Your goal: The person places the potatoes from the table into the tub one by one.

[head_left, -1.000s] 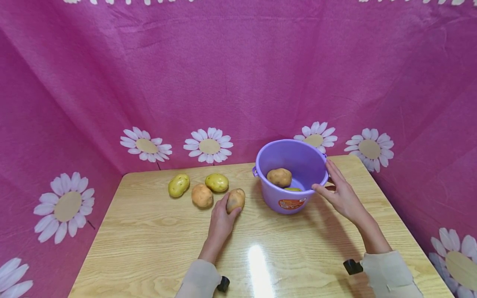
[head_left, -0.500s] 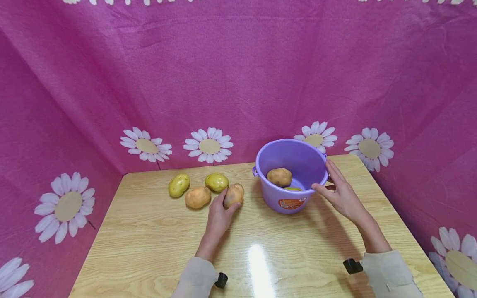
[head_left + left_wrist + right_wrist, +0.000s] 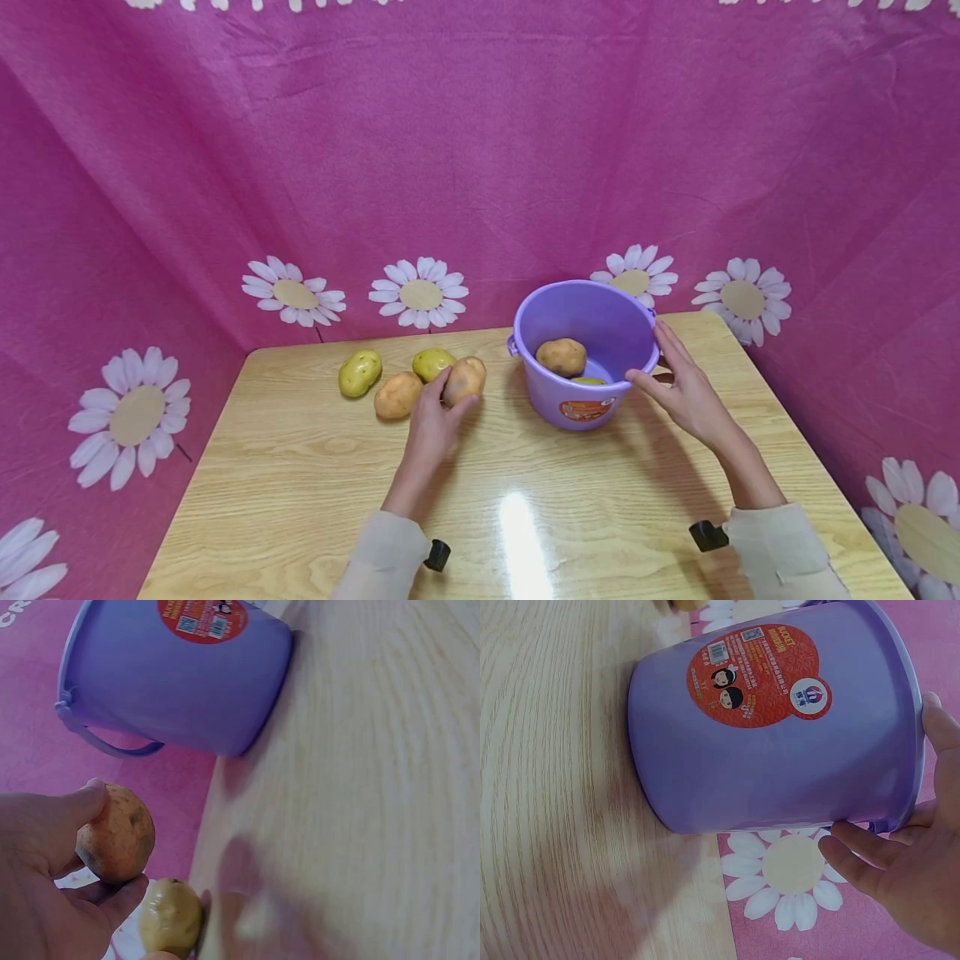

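My left hand (image 3: 433,427) grips a brown potato (image 3: 466,380) between thumb and fingers. In the left wrist view this potato (image 3: 120,834) is raised off the table, its shadow falling on the wood. Close beside the hand lie another brown potato (image 3: 398,395) and a yellow-green potato (image 3: 432,364), partly covered by the held one. The purple bucket (image 3: 558,403) stands upright to the right. My right hand (image 3: 692,398) holds its right side, thumb at the rim and fingers against the outer wall. Inside the bucket are a brown potato (image 3: 561,357) and a mostly hidden yellow-green one (image 3: 589,381).
A second yellow-green potato (image 3: 360,372) lies farther left on the wooden table (image 3: 300,492). Pink cloth (image 3: 465,167) with daisies hangs behind and on both sides. A small handle loop (image 3: 513,345) juts from the bucket's left side.
My left hand has lifted the brown potato off the table and shifted it slightly left and back. The neighbouring brown potato has rolled a little left. Right hand and bucket stay in place.
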The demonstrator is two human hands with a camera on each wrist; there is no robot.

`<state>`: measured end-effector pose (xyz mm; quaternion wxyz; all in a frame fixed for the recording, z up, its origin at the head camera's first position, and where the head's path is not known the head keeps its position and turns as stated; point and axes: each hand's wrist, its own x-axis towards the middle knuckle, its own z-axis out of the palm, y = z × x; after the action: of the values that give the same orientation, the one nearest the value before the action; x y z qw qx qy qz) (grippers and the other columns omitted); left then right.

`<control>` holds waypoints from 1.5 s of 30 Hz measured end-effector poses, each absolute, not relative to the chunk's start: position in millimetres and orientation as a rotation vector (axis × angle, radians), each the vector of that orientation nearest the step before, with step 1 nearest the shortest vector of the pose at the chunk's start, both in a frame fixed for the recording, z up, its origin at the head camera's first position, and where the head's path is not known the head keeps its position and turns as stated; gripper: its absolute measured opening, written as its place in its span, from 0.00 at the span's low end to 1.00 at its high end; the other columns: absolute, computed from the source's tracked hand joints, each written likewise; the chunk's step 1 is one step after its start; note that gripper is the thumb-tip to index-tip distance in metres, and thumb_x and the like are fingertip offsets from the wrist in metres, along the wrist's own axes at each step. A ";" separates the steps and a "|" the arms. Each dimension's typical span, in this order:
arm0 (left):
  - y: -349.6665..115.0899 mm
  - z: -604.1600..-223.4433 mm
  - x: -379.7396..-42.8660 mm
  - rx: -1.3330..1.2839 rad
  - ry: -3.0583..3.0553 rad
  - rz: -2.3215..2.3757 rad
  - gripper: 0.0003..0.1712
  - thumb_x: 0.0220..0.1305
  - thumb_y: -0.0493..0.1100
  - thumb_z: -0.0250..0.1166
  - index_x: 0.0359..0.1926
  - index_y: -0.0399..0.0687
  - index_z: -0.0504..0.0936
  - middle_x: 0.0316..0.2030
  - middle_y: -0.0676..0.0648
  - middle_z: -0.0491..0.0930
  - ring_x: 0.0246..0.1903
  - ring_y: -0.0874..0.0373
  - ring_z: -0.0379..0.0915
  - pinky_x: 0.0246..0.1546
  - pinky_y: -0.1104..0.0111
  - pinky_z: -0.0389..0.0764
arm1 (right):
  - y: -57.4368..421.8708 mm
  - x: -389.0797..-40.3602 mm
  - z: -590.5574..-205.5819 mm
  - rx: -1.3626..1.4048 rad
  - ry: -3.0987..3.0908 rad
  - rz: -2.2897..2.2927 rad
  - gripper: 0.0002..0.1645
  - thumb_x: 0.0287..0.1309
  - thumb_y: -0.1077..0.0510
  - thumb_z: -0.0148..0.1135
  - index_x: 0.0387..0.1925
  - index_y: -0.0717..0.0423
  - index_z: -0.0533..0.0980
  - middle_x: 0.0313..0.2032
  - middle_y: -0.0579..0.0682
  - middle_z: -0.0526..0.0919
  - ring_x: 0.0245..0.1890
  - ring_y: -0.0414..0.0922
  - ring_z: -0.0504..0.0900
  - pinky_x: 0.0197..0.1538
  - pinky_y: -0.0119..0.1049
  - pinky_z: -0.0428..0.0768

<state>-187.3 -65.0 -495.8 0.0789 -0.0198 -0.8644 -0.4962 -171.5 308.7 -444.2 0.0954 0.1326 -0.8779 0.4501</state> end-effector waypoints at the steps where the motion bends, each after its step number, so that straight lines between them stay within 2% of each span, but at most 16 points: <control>1: -65.5 -493.5 -187.7 -0.059 -2.585 -1.486 0.37 0.63 0.44 0.75 0.70 0.36 0.73 0.62 0.33 0.77 0.63 0.40 0.73 0.64 0.48 0.74 | 308.6 -171.7 -444.2 0.393 -2.602 1.335 0.54 0.68 0.57 0.68 0.81 0.63 0.46 0.80 0.65 0.46 0.61 0.66 0.76 0.51 0.19 0.76; 8: -69.6 -476.9 -191.0 -0.107 -2.560 -1.487 0.36 0.64 0.42 0.75 0.70 0.36 0.74 0.63 0.35 0.77 0.59 0.42 0.76 0.60 0.50 0.78 | 309.1 -172.1 -444.3 0.394 -2.605 1.341 0.54 0.68 0.57 0.69 0.81 0.62 0.46 0.80 0.65 0.46 0.61 0.66 0.75 0.51 0.19 0.76; 17: -74.1 -454.3 -192.4 -0.100 -2.534 -1.403 0.37 0.64 0.45 0.75 0.70 0.37 0.74 0.63 0.34 0.78 0.61 0.39 0.74 0.62 0.46 0.75 | 308.3 -172.1 -443.9 0.390 -2.603 1.339 0.53 0.68 0.56 0.68 0.81 0.62 0.46 0.80 0.64 0.46 0.61 0.65 0.76 0.53 0.25 0.79; 21: -76.2 -445.6 -194.8 -0.085 -2.536 -1.405 0.38 0.64 0.46 0.75 0.70 0.38 0.74 0.64 0.35 0.77 0.60 0.40 0.75 0.61 0.47 0.75 | 308.2 -172.4 -444.3 0.389 -2.600 1.345 0.53 0.69 0.56 0.68 0.81 0.62 0.46 0.80 0.63 0.46 0.62 0.65 0.76 0.53 0.22 0.78; 28: -79.9 -430.3 -198.5 -0.045 -2.546 -1.376 0.39 0.63 0.49 0.76 0.72 0.46 0.74 0.62 0.37 0.79 0.53 0.44 0.78 0.55 0.50 0.79 | 309.4 -172.4 -444.9 0.392 -2.607 1.339 0.54 0.69 0.56 0.68 0.81 0.63 0.45 0.80 0.64 0.46 0.62 0.66 0.75 0.52 0.20 0.77; 45: -85.3 -417.6 -201.2 -0.010 -2.584 -1.345 0.39 0.64 0.52 0.75 0.72 0.48 0.74 0.62 0.38 0.78 0.55 0.44 0.78 0.54 0.50 0.79 | 307.8 -171.9 -444.2 0.392 -2.598 1.349 0.53 0.69 0.56 0.68 0.81 0.62 0.46 0.80 0.64 0.46 0.61 0.66 0.76 0.52 0.18 0.76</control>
<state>-201.2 -85.3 -417.6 0.1137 -0.0033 -0.8813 -0.4587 -171.9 307.8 -444.2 0.0938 0.1321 -0.8758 0.4547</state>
